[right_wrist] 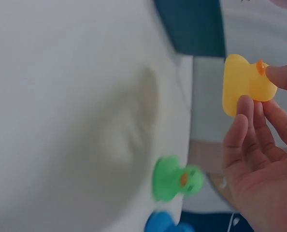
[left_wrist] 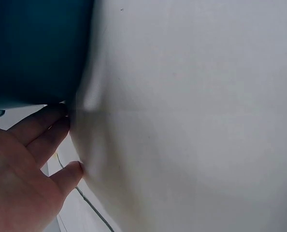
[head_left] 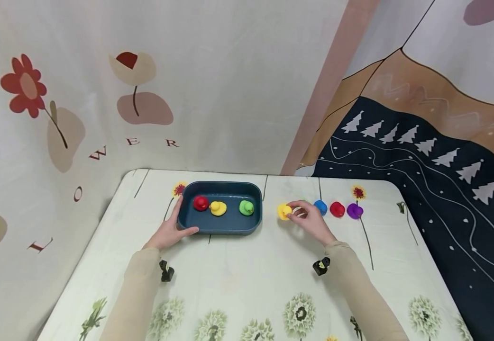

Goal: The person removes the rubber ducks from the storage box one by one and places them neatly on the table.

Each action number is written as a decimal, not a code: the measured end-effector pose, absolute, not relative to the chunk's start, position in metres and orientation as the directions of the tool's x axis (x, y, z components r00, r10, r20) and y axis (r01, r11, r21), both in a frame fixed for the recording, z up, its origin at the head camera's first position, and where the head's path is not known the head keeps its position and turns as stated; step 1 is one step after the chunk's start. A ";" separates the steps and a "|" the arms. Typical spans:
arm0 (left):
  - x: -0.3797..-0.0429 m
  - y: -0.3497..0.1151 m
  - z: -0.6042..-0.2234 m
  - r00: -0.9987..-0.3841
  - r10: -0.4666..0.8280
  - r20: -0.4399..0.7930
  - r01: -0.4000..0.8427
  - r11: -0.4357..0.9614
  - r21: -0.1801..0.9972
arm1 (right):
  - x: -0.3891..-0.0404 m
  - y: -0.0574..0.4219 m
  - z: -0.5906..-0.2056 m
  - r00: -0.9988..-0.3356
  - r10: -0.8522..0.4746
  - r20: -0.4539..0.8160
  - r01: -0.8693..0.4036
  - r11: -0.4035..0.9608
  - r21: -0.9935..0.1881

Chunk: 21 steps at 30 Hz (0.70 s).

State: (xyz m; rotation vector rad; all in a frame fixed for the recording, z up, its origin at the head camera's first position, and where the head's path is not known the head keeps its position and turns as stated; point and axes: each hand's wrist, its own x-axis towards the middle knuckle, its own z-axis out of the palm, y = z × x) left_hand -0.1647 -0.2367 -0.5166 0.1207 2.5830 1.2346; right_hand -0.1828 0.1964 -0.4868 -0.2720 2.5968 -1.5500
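Note:
My left hand [head_left: 169, 232] holds the near left corner of a dark blue rectangular dish [head_left: 230, 228], thumb along its front and fingers against its left wall. Inside the dish sit a red duck [head_left: 201, 203], a yellow duck [head_left: 218, 208] and a green duck [head_left: 246, 207]. Just right of the dish, my right hand [head_left: 311, 221] pinches another yellow rubber duck [right_wrist: 235, 84] between thumb and fingertips, raised above the table. A second green duck [right_wrist: 172, 180] stands below that hand in the right wrist view, mostly hidden by it in the head view.
To the right of my right hand stand a blue duck [head_left: 321, 207], a red duck [head_left: 337, 209] and a purple duck [head_left: 355, 211] in a row. A flower-printed cloth [head_left: 247, 270] covers the table. Printed curtains [head_left: 230, 94] hang behind it.

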 end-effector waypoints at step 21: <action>-0.165 -0.237 -0.517 -0.958 0.189 -0.214 -0.046 0.637 0.770 | -0.178 0.255 -0.514 -0.979 -0.200 -0.039 -0.075 0.531 -0.844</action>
